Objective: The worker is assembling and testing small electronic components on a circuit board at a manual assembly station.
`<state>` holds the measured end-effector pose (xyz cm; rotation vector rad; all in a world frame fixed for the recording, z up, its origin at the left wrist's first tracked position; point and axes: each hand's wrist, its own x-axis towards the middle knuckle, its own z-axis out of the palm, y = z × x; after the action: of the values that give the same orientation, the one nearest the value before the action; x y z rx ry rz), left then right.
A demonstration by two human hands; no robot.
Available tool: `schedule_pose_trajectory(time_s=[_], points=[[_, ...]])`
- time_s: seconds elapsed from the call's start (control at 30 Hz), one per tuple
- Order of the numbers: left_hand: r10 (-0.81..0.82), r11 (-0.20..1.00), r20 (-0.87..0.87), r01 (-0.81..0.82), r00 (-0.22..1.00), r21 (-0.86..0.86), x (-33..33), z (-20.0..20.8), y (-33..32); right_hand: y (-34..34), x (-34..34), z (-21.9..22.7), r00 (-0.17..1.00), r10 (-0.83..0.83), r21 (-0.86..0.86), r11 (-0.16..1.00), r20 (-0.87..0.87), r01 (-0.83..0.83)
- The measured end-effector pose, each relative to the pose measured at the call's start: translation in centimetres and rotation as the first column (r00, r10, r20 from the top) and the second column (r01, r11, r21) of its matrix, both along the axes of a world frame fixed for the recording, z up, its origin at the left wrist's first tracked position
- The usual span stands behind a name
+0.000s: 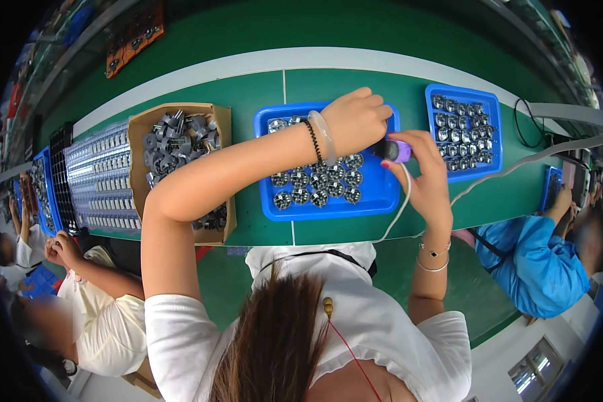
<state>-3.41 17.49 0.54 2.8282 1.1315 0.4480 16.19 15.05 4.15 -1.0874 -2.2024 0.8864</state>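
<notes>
My left arm crosses over a blue tray (375, 204) holding rows of small round, shiny metal-and-black parts (318, 181). At the tray's right side, my left hand (362, 122) is closed with its fingers curled under; what they grip is hidden. Just below it, my right hand (427, 177) pinches a small purple-and-black piece (394, 151) between thumb and fingers. The black end of this piece points toward my left hand. From near the purple end a pale cable (403, 201) hangs to the table's near edge.
Left of the tray stands a cardboard box (224, 141) of loose dark grey parts (181, 144), beside clear plastic trays (100, 177). A second blue tray (463, 175) of round parts lies right. A grey cable (509, 161) crosses the green table (248, 94). Other people sit both sides.
</notes>
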Motion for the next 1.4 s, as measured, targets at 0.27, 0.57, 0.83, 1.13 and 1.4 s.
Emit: schedule_pose_trajectory(time_s=[0.27, 0.57, 0.83, 1.13, 1.4], points=[[0.104, 0.983, 0.288, -0.054, 0.952, -0.176, -3.5, 1.4, -2.2, 0.0, -1.2, -0.6, 1.0, -0.016, -0.062, 0.998, -0.008, 0.015], [-0.084, 0.994, 0.054, 0.08, 0.995, 0.074, -3.0, 0.2, -3.0, 0.2, -0.4, -1.0, 0.999, -0.023, -0.045, 0.999, -0.034, 0.022], [-0.086, 0.994, -0.046, 0.089, 0.995, 0.062, -2.4, 0.1, -2.6, -0.5, 1.6, 1.6, 0.995, 0.09, 0.066, 0.994, 0.042, -0.092], [-0.068, 0.993, 0.085, 0.059, 0.994, 0.106, -1.9, 0.4, -2.0, -0.6, 0.5, -0.3, 0.996, 0.089, -0.03, 0.996, 0.01, -0.089], [0.006, 0.999, 0.156, 0.002, 0.988, -0.048, -3.5, 2.2, -4.0, -0.3, 0.4, -0.2, 0.994, 0.105, -0.077, 0.992, 0.015, -0.103]])
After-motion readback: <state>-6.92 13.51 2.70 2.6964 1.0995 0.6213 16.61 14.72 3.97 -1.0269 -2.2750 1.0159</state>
